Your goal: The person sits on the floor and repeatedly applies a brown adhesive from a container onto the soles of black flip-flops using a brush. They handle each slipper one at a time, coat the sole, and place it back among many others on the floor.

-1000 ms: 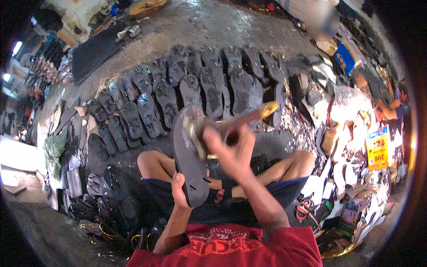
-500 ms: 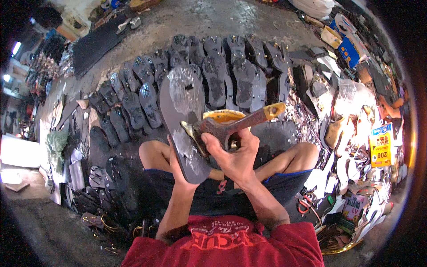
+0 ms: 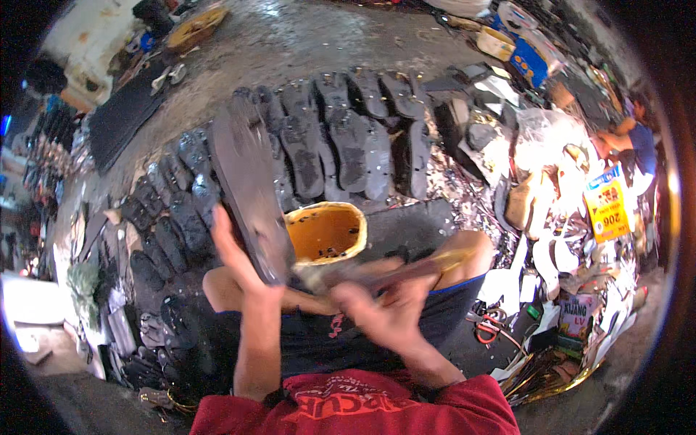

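My left hand (image 3: 239,254) is closed around the lower left edge of a dark grey sandal sole (image 3: 250,177), held upright and tilted in front of me, blurred by motion. My right hand (image 3: 384,308) grips a glue brush (image 3: 417,272) by its dark handle, which has a yellowish end. The bristle end, also smeared, is at the bottom of the sole; whether it touches cannot be told. Just beyond the brush stands an open yellow tub (image 3: 360,225) with brownish-yellow contents and dark specks. Rows of dark, partly shiny soles (image 3: 344,148) lie on the floor beyond.
A dark board (image 3: 413,226) lies right of the tub. Scraps, plastic (image 3: 551,134) and a yellow packet (image 3: 607,206) are heaped on the right. Red-handled scissors (image 3: 487,332) lie near my right knee. Another person (image 3: 636,145) is at the far right.
The sole and my left hand have shifted left. The brush has moved down from the sole's middle to its lower end, uncovering the tub. The whole view has shifted as well.
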`<action>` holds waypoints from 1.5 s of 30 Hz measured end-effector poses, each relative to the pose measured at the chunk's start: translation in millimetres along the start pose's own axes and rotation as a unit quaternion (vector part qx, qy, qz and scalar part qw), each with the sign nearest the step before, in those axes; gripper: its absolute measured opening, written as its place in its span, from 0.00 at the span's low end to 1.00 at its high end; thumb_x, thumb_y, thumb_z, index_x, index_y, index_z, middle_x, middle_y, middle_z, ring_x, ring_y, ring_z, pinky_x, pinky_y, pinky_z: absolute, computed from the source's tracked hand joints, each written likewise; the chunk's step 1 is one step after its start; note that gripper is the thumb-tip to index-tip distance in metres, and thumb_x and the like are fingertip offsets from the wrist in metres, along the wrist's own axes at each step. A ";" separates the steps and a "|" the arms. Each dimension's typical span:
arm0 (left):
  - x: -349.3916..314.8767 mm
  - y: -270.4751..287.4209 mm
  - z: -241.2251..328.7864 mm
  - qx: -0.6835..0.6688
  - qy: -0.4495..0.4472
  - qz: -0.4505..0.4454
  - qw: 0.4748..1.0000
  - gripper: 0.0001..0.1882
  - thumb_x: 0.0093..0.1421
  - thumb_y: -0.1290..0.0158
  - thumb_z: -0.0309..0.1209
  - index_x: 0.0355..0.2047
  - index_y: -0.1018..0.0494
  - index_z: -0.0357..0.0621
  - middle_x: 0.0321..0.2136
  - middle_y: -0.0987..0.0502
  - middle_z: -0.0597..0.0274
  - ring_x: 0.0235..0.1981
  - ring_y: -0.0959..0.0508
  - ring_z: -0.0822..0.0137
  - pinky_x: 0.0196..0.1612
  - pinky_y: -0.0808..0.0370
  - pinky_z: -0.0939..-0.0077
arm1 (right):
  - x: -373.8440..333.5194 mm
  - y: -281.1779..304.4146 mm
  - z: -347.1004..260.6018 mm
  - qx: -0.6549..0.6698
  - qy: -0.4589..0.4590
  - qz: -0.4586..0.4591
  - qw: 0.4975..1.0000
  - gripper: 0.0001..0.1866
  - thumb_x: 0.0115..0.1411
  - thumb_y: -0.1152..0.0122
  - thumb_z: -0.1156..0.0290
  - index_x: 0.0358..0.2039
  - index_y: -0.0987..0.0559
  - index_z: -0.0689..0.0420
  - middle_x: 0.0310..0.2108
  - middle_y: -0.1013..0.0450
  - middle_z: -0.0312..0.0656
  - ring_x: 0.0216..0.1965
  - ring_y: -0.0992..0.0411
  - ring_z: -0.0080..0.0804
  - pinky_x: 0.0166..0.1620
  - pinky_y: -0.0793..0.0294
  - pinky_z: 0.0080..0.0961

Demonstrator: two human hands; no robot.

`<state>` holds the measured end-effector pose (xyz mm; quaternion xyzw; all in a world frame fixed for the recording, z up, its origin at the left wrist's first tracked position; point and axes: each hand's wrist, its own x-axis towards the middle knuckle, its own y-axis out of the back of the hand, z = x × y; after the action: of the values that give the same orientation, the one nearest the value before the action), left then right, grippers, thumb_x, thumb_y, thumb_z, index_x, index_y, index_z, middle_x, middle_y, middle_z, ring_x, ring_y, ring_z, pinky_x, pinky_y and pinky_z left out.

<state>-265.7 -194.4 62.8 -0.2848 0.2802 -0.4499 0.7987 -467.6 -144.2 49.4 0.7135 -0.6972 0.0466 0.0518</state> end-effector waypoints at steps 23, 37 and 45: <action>20.2 242.8 117.8 0.588 -0.252 0.169 0.750 0.20 0.61 0.39 0.34 0.53 0.22 0.43 0.44 0.17 0.51 0.44 0.17 0.58 0.51 0.21 0.63 | 55.6 49.2 86.0 -0.350 -0.006 0.087 0.933 0.23 0.73 0.50 0.58 0.58 0.22 0.61 0.51 0.22 0.45 0.52 0.25 0.33 0.55 0.25 0.32; -161.2 733.8 426.5 0.815 0.192 0.512 0.192 0.31 0.54 0.32 0.42 0.53 0.26 0.35 0.53 0.25 0.44 0.53 0.24 0.47 0.57 0.27 0.53 | 63.1 -56.4 79.1 -0.352 0.004 -0.066 0.934 0.11 0.63 0.30 0.68 0.40 0.15 0.62 0.34 0.17 0.47 0.31 0.20 0.30 0.41 0.22 0.30; -187.9 682.1 449.4 0.827 0.022 0.532 0.178 0.37 0.58 0.33 0.45 0.60 0.30 0.33 0.58 0.27 0.41 0.57 0.25 0.46 0.60 0.26 0.51 | 62.9 -57.0 83.6 -0.424 0.101 -0.078 0.897 0.10 0.65 0.32 0.69 0.42 0.16 0.63 0.34 0.17 0.44 0.33 0.21 0.27 0.40 0.22 0.27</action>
<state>349.6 357.2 -77.6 0.7692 -0.1526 0.1069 0.6112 -409.7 -216.8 -25.1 0.6676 -0.5841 -0.1857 0.4228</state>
